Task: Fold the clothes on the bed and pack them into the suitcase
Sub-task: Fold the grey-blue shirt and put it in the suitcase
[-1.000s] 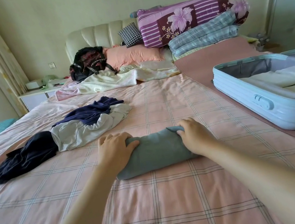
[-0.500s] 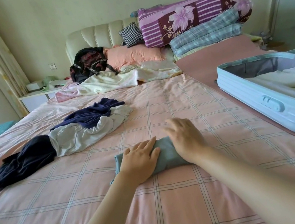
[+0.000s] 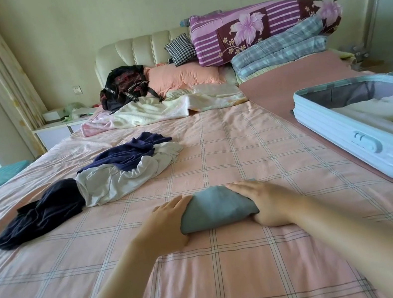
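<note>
A folded grey-blue garment (image 3: 216,208) lies as a compact bundle on the pink checked bed sheet (image 3: 238,272). My left hand (image 3: 167,222) clasps its left end and my right hand (image 3: 264,199) clasps its right end, fingers over the top and thumbs tucked below. An open light-blue suitcase (image 3: 375,154) rests on the bed's right side with folded white clothes (image 3: 388,109) inside. To the left lie unfolded clothes: a navy garment (image 3: 133,152) on a white one (image 3: 122,180), and a dark one (image 3: 44,215).
At the head of the bed are a black backpack (image 3: 124,88), a crumpled cream blanket (image 3: 157,111), pillows and stacked quilts (image 3: 260,27). A white nightstand (image 3: 55,131) stands at the far left beside a curtain.
The garment was a longer roll; it has been folded shorter. My hands moved from pressing on top of it to clasping its two ends.
</note>
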Action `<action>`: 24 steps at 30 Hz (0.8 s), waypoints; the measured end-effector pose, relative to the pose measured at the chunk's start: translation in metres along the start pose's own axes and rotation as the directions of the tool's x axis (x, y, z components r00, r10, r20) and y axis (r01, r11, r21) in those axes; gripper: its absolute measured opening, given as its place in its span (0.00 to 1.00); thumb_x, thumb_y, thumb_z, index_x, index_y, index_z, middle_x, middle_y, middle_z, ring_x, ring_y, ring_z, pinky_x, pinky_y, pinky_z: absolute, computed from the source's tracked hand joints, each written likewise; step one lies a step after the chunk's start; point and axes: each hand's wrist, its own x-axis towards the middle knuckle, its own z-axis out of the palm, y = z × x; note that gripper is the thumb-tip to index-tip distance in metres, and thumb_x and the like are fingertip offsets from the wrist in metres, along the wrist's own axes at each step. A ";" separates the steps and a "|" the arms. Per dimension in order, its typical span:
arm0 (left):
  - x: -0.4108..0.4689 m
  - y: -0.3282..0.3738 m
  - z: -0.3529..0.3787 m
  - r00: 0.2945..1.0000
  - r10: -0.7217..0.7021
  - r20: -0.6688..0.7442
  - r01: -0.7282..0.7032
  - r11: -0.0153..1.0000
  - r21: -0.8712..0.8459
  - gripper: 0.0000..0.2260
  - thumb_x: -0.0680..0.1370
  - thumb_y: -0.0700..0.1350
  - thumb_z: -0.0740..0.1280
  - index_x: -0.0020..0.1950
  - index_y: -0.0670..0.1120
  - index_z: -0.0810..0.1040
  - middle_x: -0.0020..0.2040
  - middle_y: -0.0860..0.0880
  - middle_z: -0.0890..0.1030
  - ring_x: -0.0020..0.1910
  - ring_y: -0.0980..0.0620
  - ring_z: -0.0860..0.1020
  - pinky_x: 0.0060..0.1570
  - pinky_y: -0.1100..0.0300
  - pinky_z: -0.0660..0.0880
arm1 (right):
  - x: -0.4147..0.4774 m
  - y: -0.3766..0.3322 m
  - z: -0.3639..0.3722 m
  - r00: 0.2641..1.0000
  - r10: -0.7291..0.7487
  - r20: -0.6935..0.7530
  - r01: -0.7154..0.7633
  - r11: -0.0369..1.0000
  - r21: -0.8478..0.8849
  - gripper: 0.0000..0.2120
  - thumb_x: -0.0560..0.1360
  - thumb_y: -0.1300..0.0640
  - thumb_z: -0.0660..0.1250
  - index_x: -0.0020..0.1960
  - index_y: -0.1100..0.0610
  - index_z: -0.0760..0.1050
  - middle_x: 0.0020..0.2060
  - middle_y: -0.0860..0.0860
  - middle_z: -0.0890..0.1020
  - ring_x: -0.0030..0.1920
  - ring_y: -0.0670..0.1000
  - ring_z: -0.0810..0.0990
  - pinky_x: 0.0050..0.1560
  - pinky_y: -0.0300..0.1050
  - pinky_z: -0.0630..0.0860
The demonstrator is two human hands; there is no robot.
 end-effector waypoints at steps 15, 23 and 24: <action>0.013 -0.003 -0.039 0.977 -0.206 -0.051 0.197 0.970 -0.145 0.21 0.71 0.60 0.71 0.62 0.57 0.77 0.56 0.56 0.78 0.58 0.50 0.74 0.61 0.54 0.68 | 0.018 -0.012 -0.032 0.957 0.252 -0.141 -0.273 0.949 -0.157 0.30 0.67 0.44 0.63 0.70 0.42 0.70 0.59 0.49 0.73 0.66 0.55 0.66 0.70 0.56 0.55; -0.047 0.028 -0.063 0.986 -0.051 0.156 0.102 0.935 -0.339 0.21 0.62 0.55 0.75 0.51 0.63 0.70 0.53 0.61 0.77 0.51 0.57 0.78 0.49 0.56 0.79 | -0.038 -0.029 -0.067 0.998 0.062 -0.012 -0.057 0.963 0.263 0.14 0.62 0.58 0.67 0.43 0.42 0.70 0.47 0.42 0.80 0.49 0.45 0.80 0.52 0.51 0.80; -0.053 0.036 -0.066 0.979 -0.016 0.204 0.084 0.940 -0.330 0.25 0.62 0.55 0.76 0.54 0.63 0.70 0.54 0.62 0.77 0.51 0.59 0.77 0.50 0.57 0.78 | -0.049 -0.034 -0.069 0.997 0.051 0.061 -0.064 0.970 0.236 0.18 0.62 0.57 0.68 0.47 0.40 0.71 0.48 0.41 0.79 0.48 0.46 0.79 0.51 0.51 0.80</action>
